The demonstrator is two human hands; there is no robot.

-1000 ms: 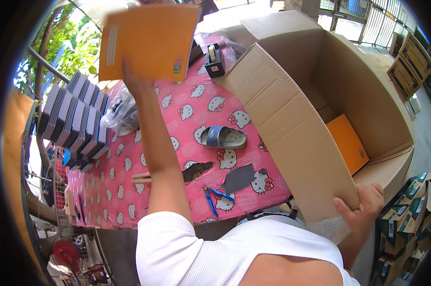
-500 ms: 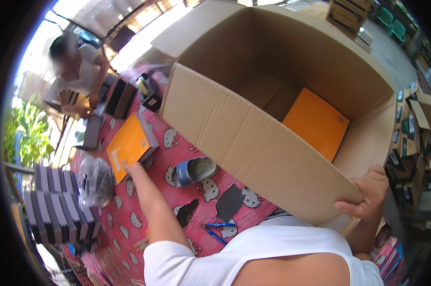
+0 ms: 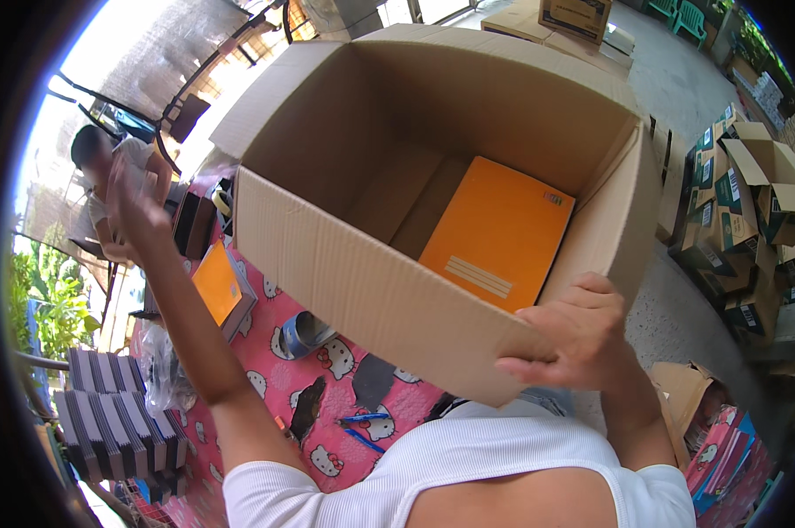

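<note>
A large open cardboard box [image 3: 371, 290] fills the middle of the view. An orange book [image 3: 498, 233] lies flat on its bottom. My right hand [image 3: 569, 339] grips the box's near right corner. My left hand [image 3: 138, 207] is stretched out to the far left, blurred, fingers apart and holding nothing. Just below and to the right of it a second orange book [image 3: 215, 283] lies on a grey stack on the pink patterned tablecloth [image 3: 265, 387].
A tape roll [image 3: 305, 333], dark flat pieces and blue pens [image 3: 362, 427] lie on the cloth near me. Stacks of dark notebooks [image 3: 107, 418] and a plastic bag [image 3: 161, 370] stand at left. Another person [image 3: 107, 176] is beyond my left hand. Printed cartons [image 3: 749, 220] stand at right.
My left hand carried the orange book down from overhead, set it on the grey stack and let go; it is now lifted off it. My right hand stayed on the box corner.
</note>
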